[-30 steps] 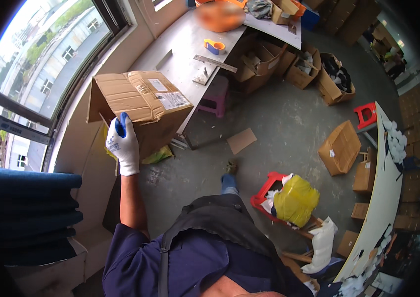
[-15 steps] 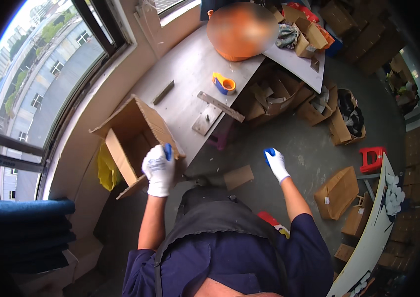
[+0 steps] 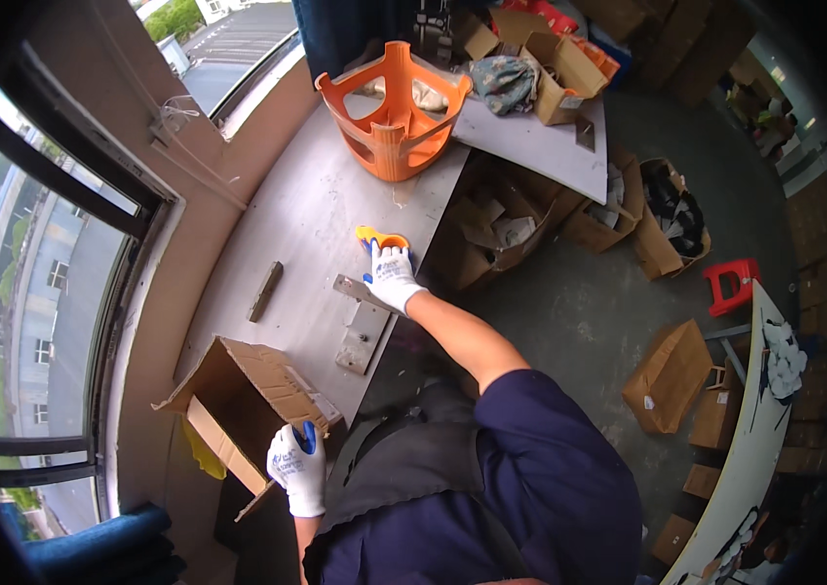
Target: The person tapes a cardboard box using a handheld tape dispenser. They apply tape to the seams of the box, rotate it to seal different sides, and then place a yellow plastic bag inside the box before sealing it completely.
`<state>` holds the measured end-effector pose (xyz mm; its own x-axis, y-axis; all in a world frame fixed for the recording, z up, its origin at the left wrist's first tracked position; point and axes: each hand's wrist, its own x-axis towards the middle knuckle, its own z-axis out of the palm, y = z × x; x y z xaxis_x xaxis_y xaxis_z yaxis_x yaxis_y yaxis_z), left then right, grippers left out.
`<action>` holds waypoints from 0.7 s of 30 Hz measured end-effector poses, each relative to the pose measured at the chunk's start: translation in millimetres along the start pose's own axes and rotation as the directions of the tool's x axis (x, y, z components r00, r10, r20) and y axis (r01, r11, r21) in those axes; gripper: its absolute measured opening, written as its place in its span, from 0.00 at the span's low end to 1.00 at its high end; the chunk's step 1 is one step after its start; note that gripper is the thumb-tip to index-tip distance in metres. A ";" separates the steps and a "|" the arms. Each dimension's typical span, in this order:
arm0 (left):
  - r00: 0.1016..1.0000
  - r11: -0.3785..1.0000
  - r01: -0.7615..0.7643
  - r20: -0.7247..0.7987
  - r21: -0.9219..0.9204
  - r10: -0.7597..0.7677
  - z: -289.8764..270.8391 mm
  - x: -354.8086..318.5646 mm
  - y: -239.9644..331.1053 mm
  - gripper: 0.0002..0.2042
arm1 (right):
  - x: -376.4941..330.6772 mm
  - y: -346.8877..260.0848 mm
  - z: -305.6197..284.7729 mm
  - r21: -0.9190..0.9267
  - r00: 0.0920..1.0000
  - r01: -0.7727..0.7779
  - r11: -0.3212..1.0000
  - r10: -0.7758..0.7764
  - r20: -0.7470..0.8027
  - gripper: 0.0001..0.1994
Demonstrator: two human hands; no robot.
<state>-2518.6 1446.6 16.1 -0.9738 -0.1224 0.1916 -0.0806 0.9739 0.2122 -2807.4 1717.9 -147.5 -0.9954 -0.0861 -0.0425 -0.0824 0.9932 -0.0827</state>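
Head view: the gloved right hand [image 3: 393, 276] reaches across the grey table [image 3: 306, 210], fingers closing on one yellow tape dispenser [image 3: 381, 240] near the table's front edge, while the gloved left hand [image 3: 298, 468] grips the flap of one open cardboard box [image 3: 243, 409] standing at the table's near end. With the box held only by a flap, it could tip or slide off the edge, and the dispenser, whose grip cannot be told as firm, could slip from the glove. Further out lie two flat metal brackets [image 3: 363, 331], one dark bar [image 3: 264, 291] and one orange plastic basket [image 3: 394, 112]; a red stool [image 3: 731, 283] stands on the floor.
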 end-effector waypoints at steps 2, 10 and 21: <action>0.996 0.996 0.088 0.013 0.005 -0.088 -0.2 0.6 7.6 0.14 | 26.2 -2.1 14.0 -0.079 0.991 0.018 0.997 -0.007 0.133 0.47; 0.911 0.920 0.388 0.128 0.049 -0.392 -4.7 14.5 38.9 0.17 | 56.7 2.8 70.4 -0.114 0.989 0.043 0.993 -0.026 0.148 0.37; 0.895 0.894 0.444 0.071 -0.059 -0.439 -17.2 46.6 19.1 0.23 | 91.5 63.9 81.2 0.575 0.957 -0.290 0.765 0.221 0.189 0.26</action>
<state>-2561.9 1456.2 45.6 -0.8516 -0.5241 0.0107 -0.4915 0.8054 0.3313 -2899.7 1767.1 -237.5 -0.9613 0.1217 -0.2472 0.2540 0.7392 -0.6237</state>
